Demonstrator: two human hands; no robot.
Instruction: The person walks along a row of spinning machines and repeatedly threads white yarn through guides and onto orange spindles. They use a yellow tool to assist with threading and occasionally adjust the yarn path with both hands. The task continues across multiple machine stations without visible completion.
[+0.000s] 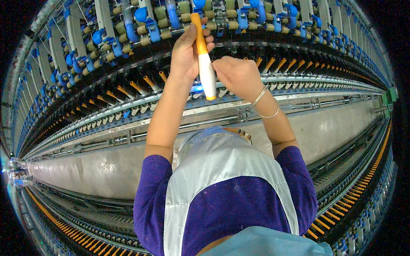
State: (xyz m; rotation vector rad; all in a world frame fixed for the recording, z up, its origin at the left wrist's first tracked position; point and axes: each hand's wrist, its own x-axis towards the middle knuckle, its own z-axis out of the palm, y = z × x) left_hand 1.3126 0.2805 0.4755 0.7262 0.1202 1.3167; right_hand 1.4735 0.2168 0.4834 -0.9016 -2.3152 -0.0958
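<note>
My left hand (186, 53) is wrapped round the bare upper part of an orange bobbin (207, 72), which is wound with white yarn lower down. The bobbin hangs nearly upright in front of the spinning machine, its orange foot showing at the bottom. Close against the yarn on the right, my right hand (239, 77) is closed in a pinch. Whatever lies between those fingertips is too small to make out. Behind both hands runs a row of orange bobbins (147, 82) on the machine, some with a little white yarn.
Above the bobbins are blue and grey drafting arms (147, 21) with rollers. A long metal rail (290, 94) crosses in front of me. Several tubes (243, 133) poke out at my white apron (213, 149). Another machine with orange bobbins (341, 209) stands behind me across the grey floor (85, 173).
</note>
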